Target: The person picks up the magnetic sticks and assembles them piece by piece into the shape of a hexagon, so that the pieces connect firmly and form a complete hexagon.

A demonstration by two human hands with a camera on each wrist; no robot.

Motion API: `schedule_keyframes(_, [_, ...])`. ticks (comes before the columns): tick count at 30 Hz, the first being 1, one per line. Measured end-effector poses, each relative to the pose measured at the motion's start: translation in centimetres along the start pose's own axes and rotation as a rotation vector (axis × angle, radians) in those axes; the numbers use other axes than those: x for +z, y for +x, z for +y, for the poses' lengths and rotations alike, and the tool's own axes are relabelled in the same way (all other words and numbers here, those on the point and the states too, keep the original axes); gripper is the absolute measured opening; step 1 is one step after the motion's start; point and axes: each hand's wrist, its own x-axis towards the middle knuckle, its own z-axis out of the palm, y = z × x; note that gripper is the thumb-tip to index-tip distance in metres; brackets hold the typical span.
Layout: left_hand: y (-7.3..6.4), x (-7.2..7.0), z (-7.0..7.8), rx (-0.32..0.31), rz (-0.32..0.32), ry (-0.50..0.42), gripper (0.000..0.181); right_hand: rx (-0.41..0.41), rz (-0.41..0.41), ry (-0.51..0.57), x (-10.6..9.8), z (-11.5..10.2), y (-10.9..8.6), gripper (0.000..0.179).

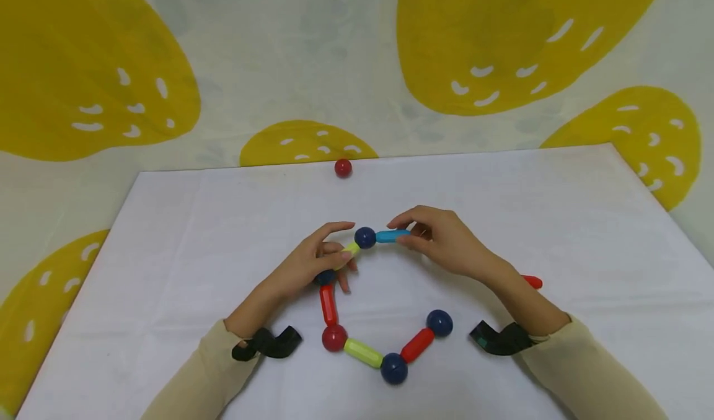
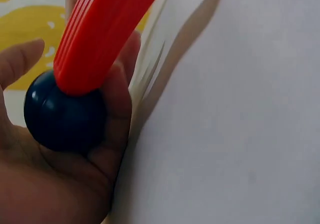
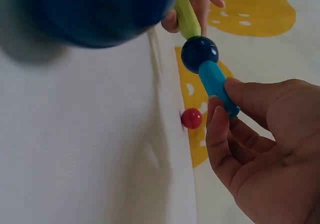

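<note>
The right hand (image 1: 446,241) pinched a light-blue stick (image 1: 389,237) by its right end, its left end against the far blue ball (image 1: 365,238); the left hand (image 1: 308,261) pinched the adjoining yellow stick (image 1: 353,247), apparently for steadiness. Their chain (image 1: 362,352) curved nearward, then right.

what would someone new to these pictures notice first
Probably the big yellow shapes on the pale cloth behind the white tabletop. Next, low in the middle of the head view, comes an open loop of coloured rods and balls, its far left part held by the left grip and its light blue rod pinched in the right grip. A lone red ball sits apart at the far edge.
</note>
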Motion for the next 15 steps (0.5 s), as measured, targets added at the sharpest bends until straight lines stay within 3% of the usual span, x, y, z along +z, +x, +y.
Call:
schedule_keyframes(7, [0.0, -0.9, -0.4, 0.015, -0.034, -0.106, 0.049, -0.012, -0.052, 0.048, 0.1, -0.6, 1.9, 0.028])
schedule_keyframes(15, [0.1, -0.8, -0.6, -0.023, 0.086, -0.211, 0.034, -0.011, -0.09, 0.08, 0.7, -1.5, 4.0, 0.028])
